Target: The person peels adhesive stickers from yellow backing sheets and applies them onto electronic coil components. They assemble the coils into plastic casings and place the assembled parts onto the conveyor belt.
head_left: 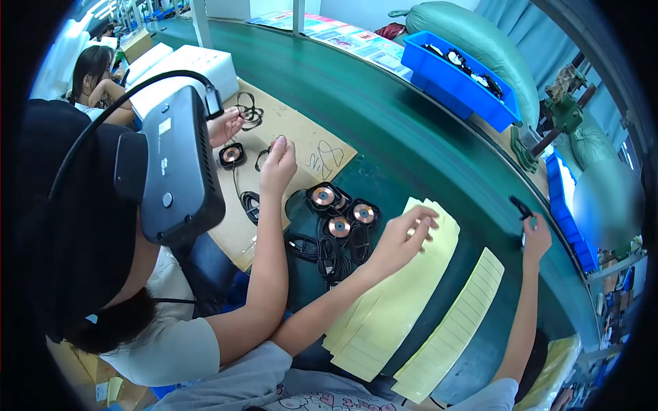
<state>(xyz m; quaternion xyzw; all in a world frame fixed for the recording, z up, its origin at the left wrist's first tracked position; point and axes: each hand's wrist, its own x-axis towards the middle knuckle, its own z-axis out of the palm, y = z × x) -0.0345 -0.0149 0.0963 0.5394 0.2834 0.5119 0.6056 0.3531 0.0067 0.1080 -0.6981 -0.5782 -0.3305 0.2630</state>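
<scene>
My left hand (404,240) is over the stack of yellow sheets (394,301), its fingers bent and apart, with nothing visible in them. At the right, my right hand (537,240) pinches a small black piece (521,207) above the green surface. A narrower strip of lined yellow labels (452,325) lies between my two hands. Left of the sheets are several black round-faced devices with copper-coloured discs (338,227) and coiled black cables (329,257).
A co-worker with a headset (181,164) sits close on the left, hands over a cardboard sheet (319,130) holding a device (232,156) and cables. Behind the green belt (384,103) stands a blue bin (452,89); another bin (572,212) is at right.
</scene>
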